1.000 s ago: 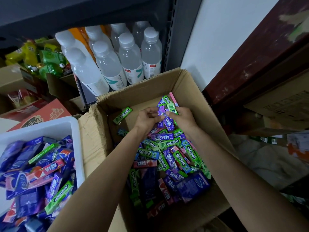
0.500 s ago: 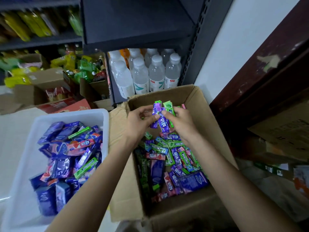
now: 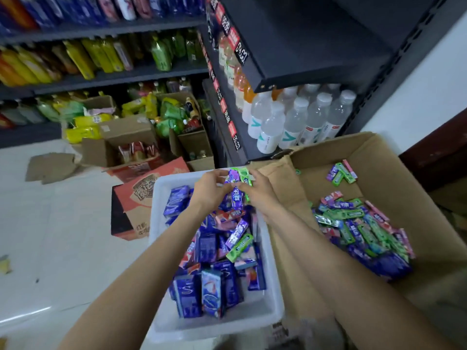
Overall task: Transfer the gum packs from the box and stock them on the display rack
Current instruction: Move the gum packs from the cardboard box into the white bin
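Note:
A bunch of purple and green gum packs (image 3: 238,181) is held between my left hand (image 3: 211,189) and my right hand (image 3: 260,193), above the far end of a white plastic bin (image 3: 275,309). Both hands curl round the bunch. The bin holds many blue, purple, pink and green gum packs (image 3: 222,253). To the right stands an open cardboard box (image 3: 394,178) with a pile of gum packs (image 3: 358,228) along its right side and a few loose packs (image 3: 341,173) at its far corner.
A dark shelf rack (image 3: 298,46) with water bottles (image 3: 290,122) rises behind the box. More shelves of snacks and drinks (image 3: 101,56) line the left. Open cartons (image 3: 131,145) and a red carton (image 3: 141,195) lie on the white floor (image 3: 50,236).
Both hands lifted the bunch of gum packs out of the cardboard box and carried it left, over the white bin. The view swung left and up.

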Motion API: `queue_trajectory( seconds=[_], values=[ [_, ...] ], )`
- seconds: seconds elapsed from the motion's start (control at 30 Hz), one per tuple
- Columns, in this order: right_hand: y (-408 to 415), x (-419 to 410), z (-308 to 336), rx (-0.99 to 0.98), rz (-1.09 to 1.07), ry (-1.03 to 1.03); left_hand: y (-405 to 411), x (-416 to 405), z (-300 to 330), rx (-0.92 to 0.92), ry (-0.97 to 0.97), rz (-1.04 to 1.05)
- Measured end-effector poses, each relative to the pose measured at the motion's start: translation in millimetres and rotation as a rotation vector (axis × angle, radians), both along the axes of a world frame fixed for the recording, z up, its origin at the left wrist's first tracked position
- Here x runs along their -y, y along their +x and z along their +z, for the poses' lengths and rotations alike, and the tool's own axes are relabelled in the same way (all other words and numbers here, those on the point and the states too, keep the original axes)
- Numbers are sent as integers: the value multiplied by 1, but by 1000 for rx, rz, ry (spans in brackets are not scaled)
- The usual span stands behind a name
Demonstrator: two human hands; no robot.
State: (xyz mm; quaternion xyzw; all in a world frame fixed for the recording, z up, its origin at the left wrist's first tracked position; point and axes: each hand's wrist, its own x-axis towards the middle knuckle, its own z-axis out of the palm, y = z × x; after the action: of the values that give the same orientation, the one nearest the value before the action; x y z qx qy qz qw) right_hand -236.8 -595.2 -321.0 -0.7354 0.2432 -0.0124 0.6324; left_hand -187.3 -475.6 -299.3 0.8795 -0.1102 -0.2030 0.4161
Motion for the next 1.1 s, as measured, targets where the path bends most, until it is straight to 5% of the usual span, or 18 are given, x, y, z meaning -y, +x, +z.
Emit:
queue_trajectory(
  seconds=[0.27, 0.37, 0.73, 1.1],
  values=[
    [24, -11, -31, -271, 222, -707, 38, -8, -40, 111, 454, -422],
    [21, -10, -35, -297, 262, -834, 37, -18, -50, 44, 443, -435],
    [-20, 18, 6, -70, -20, -443, 21, -6, -21, 129, -18, -234],
    [-112, 151, 27, -96, -304, -432, -49, 139, 26, 153, -244, -370]
  ],
)
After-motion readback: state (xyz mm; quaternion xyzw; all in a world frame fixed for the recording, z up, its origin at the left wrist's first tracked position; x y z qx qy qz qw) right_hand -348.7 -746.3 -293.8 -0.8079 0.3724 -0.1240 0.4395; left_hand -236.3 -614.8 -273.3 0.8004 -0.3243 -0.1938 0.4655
